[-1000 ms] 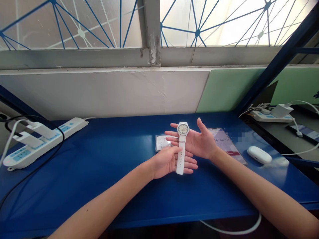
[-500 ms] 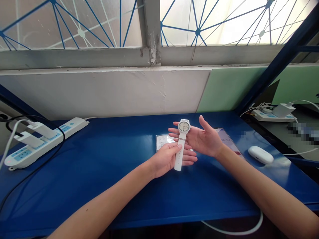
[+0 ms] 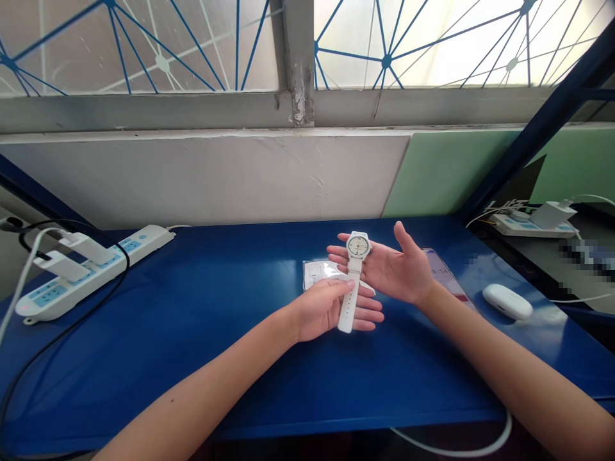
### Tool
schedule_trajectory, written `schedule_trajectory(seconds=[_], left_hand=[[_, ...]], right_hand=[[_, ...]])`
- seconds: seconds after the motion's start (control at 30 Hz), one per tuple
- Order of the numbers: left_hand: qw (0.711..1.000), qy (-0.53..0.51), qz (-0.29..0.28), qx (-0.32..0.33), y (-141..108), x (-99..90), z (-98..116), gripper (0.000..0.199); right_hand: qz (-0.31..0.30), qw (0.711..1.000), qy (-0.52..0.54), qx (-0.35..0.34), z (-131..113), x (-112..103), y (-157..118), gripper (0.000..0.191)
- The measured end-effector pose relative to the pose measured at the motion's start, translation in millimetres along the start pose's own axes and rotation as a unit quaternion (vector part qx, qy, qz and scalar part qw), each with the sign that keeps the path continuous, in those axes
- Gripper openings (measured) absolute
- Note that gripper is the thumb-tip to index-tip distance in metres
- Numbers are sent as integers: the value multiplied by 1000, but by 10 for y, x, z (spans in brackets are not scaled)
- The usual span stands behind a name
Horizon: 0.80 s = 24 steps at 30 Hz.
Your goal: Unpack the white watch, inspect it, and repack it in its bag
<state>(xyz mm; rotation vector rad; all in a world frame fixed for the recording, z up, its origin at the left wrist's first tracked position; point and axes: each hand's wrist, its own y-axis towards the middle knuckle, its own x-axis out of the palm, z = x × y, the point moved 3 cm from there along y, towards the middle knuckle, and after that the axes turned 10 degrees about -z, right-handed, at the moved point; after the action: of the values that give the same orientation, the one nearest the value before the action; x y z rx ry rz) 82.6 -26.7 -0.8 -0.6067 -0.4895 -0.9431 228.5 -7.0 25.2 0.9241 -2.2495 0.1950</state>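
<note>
Blue desk (image 3: 216, 378) w/ grey wall (image 3: 206, 179) behind, bright window (image 3: 432, 45) above.

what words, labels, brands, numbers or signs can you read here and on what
"8:54" on the phone; its start is hidden behind the right hand.
Watch: dial marks too small to read.
Packet: print too small to read.
Dark board at right: white letters, partly hidden, unreadable.

A blue tabletop (image 3: 216, 378) — a white power strip (image 3: 100, 269) lies at its left end, angled toward the far edge. Right of the middle lies a clear packet (image 3: 314, 271); farther right, a phone (image 3: 449, 282), partly hidden — then a white rounded case (image 3: 508, 301) near the right edge.
</note>
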Motion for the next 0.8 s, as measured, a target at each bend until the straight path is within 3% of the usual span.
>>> schedule_trajectory(seconds=[0.3, 0.8], left_hand=[[1000, 3, -6, -6, -8, 17, 4, 34], [1000, 15, -5, -12, 24, -37, -46, 34]], right_hand=[[-5, 999, -33, 9, 14, 22, -1, 61], [-6, 1000, -20, 17, 65, -16, 27, 67]])
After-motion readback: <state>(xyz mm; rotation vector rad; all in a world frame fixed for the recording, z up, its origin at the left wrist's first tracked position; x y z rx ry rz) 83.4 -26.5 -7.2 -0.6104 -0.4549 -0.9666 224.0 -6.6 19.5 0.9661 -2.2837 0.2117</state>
